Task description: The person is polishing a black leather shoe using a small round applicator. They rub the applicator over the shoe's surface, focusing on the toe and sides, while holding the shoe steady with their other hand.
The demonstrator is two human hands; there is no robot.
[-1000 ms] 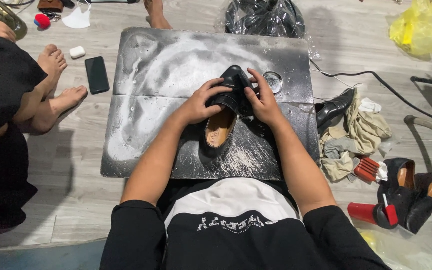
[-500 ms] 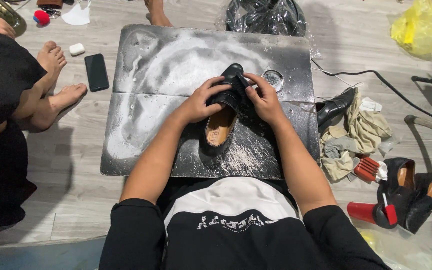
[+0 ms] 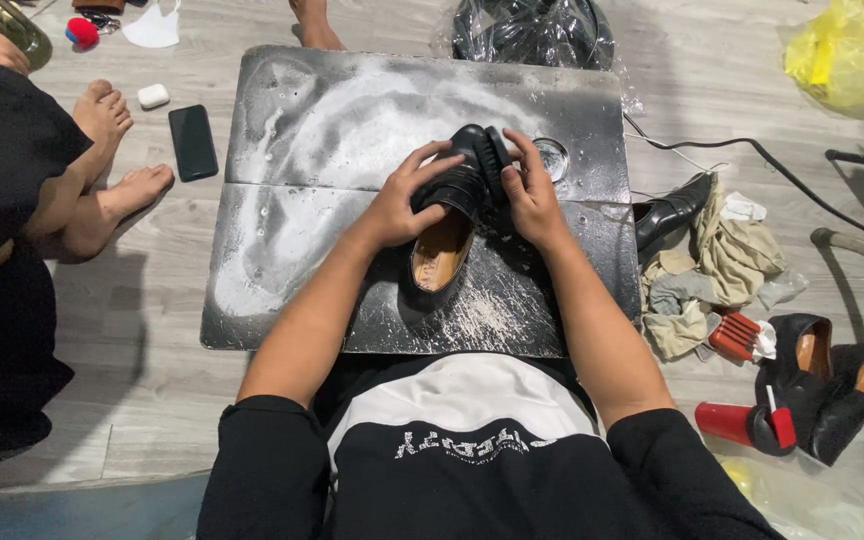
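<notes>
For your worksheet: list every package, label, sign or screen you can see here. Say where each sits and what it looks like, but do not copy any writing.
Phone: floor left of the dark board, flat black rectangle, screen dark.
Small case: floor beside the phone, white, rounded.
Yellow bag: top right corner, crumpled plastic.
Black bag: beyond the board, shiny, clear-wrapped.
Red bottle: lying lower right, dark cap.
No signs visible.

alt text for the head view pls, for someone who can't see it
A person's left hand and right hand grip a black shoe over a dark, white-dusted board on the floor. Rags and more black shoes lie to the right.
</notes>
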